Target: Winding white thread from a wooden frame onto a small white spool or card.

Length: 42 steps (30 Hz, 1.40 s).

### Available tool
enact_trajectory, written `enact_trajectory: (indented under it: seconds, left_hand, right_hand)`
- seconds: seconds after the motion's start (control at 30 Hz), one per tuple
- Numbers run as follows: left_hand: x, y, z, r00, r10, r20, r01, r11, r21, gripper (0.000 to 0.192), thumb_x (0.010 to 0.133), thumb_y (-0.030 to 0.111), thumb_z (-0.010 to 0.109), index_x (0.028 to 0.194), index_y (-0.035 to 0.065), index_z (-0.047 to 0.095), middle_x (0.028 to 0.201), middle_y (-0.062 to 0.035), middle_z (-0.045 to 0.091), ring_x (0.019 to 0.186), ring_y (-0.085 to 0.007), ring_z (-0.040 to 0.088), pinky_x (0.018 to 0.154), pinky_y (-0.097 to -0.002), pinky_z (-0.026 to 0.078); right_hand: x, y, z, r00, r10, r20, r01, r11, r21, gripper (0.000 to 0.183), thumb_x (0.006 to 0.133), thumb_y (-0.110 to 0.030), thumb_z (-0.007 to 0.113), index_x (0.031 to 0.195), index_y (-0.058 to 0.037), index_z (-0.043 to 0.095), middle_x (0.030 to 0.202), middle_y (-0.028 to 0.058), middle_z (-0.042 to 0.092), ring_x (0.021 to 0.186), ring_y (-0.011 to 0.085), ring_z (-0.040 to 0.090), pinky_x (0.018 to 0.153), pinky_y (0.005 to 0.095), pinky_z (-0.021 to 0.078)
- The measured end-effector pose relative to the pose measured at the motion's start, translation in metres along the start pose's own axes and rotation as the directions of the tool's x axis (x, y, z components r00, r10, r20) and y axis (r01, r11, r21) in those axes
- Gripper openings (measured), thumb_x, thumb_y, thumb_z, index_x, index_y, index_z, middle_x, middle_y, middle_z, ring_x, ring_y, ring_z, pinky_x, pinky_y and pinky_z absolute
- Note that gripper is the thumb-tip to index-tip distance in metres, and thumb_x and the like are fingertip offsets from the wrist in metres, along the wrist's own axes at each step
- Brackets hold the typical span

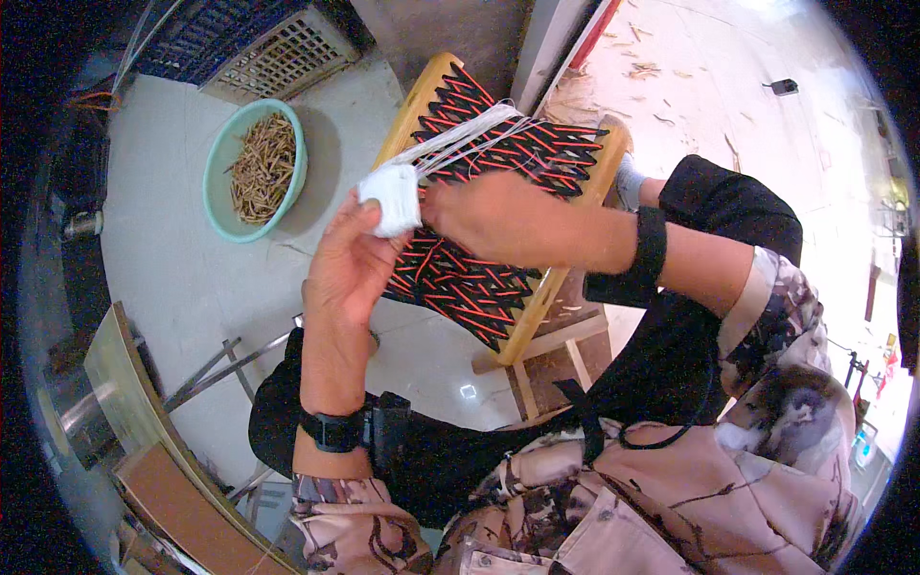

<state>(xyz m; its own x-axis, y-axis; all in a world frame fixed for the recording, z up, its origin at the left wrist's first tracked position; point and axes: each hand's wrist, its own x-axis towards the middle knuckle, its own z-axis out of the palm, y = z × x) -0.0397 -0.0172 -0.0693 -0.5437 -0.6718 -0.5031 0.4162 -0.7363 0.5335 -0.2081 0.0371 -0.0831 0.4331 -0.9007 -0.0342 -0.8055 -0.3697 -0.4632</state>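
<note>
My left hand (352, 262) pinches a flat, squarish white wad (392, 201), apparently wound thread, with the thumb on its near face. From the wad, several white strands (467, 140) run up to the far side of a folding-style wooden stool (532, 320). Black and red elastic cord (460, 277) is laced in zigzags between the stool's two rails, beneath both hands. My right hand (489, 215) is blurred by motion just right of the wad, its fingertips close to the wad's edge. Whether those fingers grip a strand is hidden.
On the floor at the left stands a mint-green basin (214, 201) holding short brown dried pieces (262, 169). Plastic crates (280, 54) line the wall behind it. Brown scraps (643, 68) litter the bright floor beyond the doorway. A wooden tabletop edge (133, 381) rises at lower left.
</note>
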Motion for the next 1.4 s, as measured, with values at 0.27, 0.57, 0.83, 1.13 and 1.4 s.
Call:
enact_trajectory:
  seconds: [0.27, 0.57, 0.83, 1.13, 1.4]
  left_hand:
    - [0.009, 0.0, -0.002, 0.985, 0.111, -0.131, -0.033, 0.87, 0.492, 0.028, 0.07, 0.0, 0.053, 0.097, 0.0019, 0.046, 0.091, -0.0059, 0.055, 0.078, -0.0166, 0.055, 0.068, -0.0294, 0.045]
    - [0.002, -0.004, 0.001, 0.994, -0.093, 0.059, 0.09, 0.994, 0.058, 0.035, 0.069, 0.001, 0.053, 0.103, 0.0003, 0.044, 0.099, -0.0097, 0.052, 0.087, -0.0211, 0.053, 0.072, -0.0333, 0.046]
    - [0.011, -0.009, 0.004, 0.99, 0.005, -0.139, 0.052, 0.912, 0.406, 0.03, 0.07, 0.0, 0.051, 0.099, 0.0005, 0.045, 0.092, -0.0086, 0.054, 0.08, -0.0184, 0.055, 0.069, -0.0302, 0.046]
    - [0.006, 0.001, 0.009, 0.991, -0.136, 0.016, 0.132, 0.977, 0.169, 0.039, 0.069, 0.0, 0.05, 0.107, 0.0006, 0.042, 0.099, -0.0094, 0.052, 0.085, -0.0192, 0.054, 0.07, -0.0301, 0.046]
    - [0.015, -0.013, 0.011, 0.995, 0.031, -0.094, 0.02, 0.867, 0.497, 0.029, 0.07, 0.0, 0.053, 0.098, 0.001, 0.046, 0.09, -0.0067, 0.054, 0.081, -0.0155, 0.053, 0.07, -0.0277, 0.044]
  right_hand:
    - [0.0, -0.027, -0.035, 0.95, -0.245, -0.192, 0.273, 0.953, 0.134, 0.011, 0.076, -0.015, 0.045, 0.074, -0.0044, 0.045, 0.063, 0.0107, 0.049, 0.054, 0.0267, 0.053, 0.045, 0.0352, 0.0432]
    - [-0.005, 0.005, 0.0, 0.986, 0.056, -0.158, -0.038, 0.993, 0.114, 0.011, 0.074, -0.015, 0.047, 0.075, -0.0032, 0.047, 0.058, 0.0126, 0.052, 0.05, 0.0285, 0.054, 0.043, 0.0369, 0.044]
    - [-0.005, -0.019, -0.033, 0.952, -0.095, -0.291, 0.174, 0.95, 0.261, 0.018, 0.079, -0.02, 0.043, 0.071, -0.0038, 0.044, 0.057, 0.013, 0.05, 0.052, 0.0294, 0.053, 0.044, 0.0381, 0.043]
    - [-0.008, 0.017, 0.005, 0.985, 0.033, -0.171, -0.014, 0.994, 0.111, 0.014, 0.077, -0.017, 0.046, 0.074, -0.0048, 0.051, 0.056, 0.0109, 0.051, 0.049, 0.027, 0.054, 0.04, 0.0357, 0.0431]
    - [-0.003, -0.001, -0.021, 0.947, -0.177, -0.27, 0.23, 0.957, 0.179, 0.015, 0.077, -0.016, 0.044, 0.073, -0.0021, 0.048, 0.058, 0.0135, 0.051, 0.05, 0.0293, 0.053, 0.044, 0.0375, 0.0435]
